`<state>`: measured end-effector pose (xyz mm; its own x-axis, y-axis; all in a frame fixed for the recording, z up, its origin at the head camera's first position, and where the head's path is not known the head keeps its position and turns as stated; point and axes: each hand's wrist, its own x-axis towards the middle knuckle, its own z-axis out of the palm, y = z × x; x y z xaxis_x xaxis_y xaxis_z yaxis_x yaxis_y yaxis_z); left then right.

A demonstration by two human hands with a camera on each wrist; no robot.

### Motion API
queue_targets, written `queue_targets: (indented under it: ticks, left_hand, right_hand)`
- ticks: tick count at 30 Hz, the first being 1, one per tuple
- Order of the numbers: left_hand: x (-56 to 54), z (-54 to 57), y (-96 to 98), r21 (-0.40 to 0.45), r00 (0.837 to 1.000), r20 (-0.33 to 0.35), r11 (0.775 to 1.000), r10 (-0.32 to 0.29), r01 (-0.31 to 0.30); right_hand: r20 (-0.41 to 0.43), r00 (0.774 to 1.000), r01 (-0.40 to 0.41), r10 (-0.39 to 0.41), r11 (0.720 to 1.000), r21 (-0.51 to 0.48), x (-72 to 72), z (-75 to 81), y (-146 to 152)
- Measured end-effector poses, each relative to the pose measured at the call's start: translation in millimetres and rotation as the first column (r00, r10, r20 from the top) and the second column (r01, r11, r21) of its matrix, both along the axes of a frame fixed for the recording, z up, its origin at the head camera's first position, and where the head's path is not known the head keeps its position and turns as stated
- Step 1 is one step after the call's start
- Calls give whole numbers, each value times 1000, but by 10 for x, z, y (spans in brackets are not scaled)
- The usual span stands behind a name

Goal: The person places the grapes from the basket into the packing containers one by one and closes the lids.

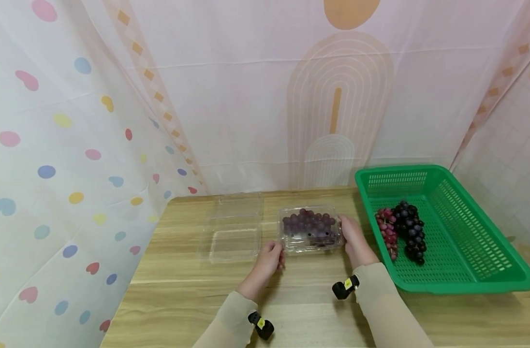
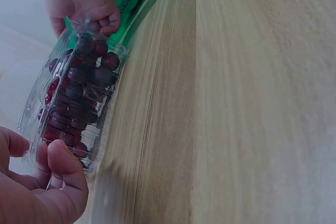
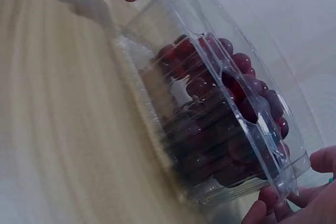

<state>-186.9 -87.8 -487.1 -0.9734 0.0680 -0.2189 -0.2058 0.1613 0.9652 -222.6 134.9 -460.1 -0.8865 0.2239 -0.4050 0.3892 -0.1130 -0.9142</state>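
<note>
A clear plastic clamshell box [image 1: 310,244] with a bunch of dark red grapes [image 1: 308,222] inside is between my two hands, its lid down over the fruit. My left hand [image 1: 268,261] pinches the box's left end near the front corner, thumb and fingers curled at the rim in the left wrist view. At the opposite end, my right hand [image 1: 354,237] grips the rim between thumb and fingers [image 3: 268,211]. Whether the box's base touches the table cannot be told.
An open, clear clamshell box [image 1: 234,241] lies left of the filled one on the wooden table [image 1: 182,295]. To the right stands a green basket [image 1: 456,285] holding a red grape bunch [image 1: 388,232] and a black grape bunch [image 1: 410,232]. A patterned curtain [image 1: 247,121] hangs behind.
</note>
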Motion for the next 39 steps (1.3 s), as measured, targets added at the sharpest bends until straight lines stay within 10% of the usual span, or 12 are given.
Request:
queue_targets:
  ticks: [11,39]
  left_hand:
    - [1,-31,-3,-12,1000,7,1000,14,-14]
    - [37,-94,98,49,993,-63,994,103,-100]
  right_hand:
    - [-1,995,-97,97,995,-15,-100,-30,20]
    - [-26,999,36,-37,998,-55,-187,-101,-22]
